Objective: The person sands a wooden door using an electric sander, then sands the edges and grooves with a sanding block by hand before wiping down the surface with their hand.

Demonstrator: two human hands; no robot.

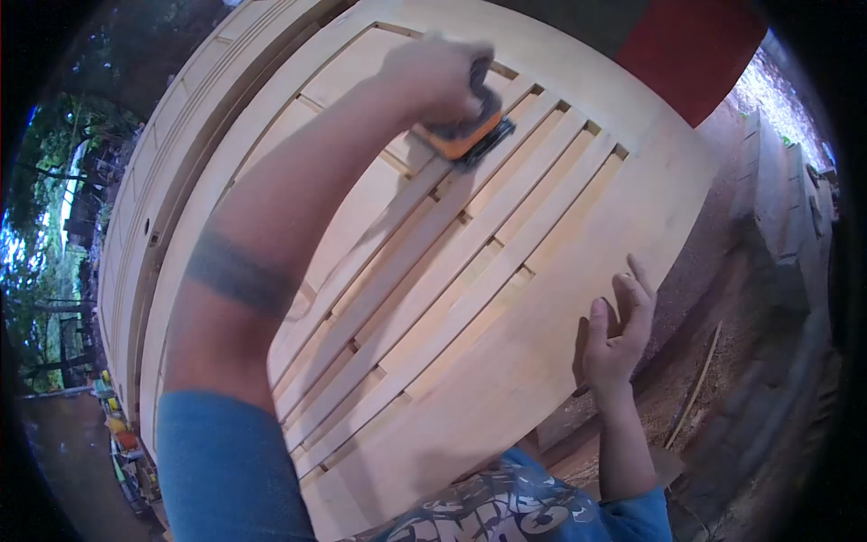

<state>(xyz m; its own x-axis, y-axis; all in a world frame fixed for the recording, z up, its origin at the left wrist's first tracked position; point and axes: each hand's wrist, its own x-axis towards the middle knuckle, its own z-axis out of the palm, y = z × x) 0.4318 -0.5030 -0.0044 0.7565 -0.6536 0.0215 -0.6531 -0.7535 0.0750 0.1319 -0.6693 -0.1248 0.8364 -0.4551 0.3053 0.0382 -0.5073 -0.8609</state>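
Note:
My left hand (438,79) is closed around an orange and black power sander (465,137), slightly blurred. The sander sits over the upper ends of the slats (479,212) of a pale wooden door-like panel (578,316). Its base is at the slat surface, though I cannot tell the exact contact. A dark band circles my left forearm, which reaches across the panel. My right hand (621,330) is at the panel's right edge with fingers apart and nothing in them. Whether it touches the wood is unclear.
Another pale wooden panel (172,172) with grooved lines lies along the left side. A red surface (691,54) is at the upper right. Dusty ground (668,361) and a long thin stick (700,384) lie to the right. Colourful items (117,425) are at the lower left.

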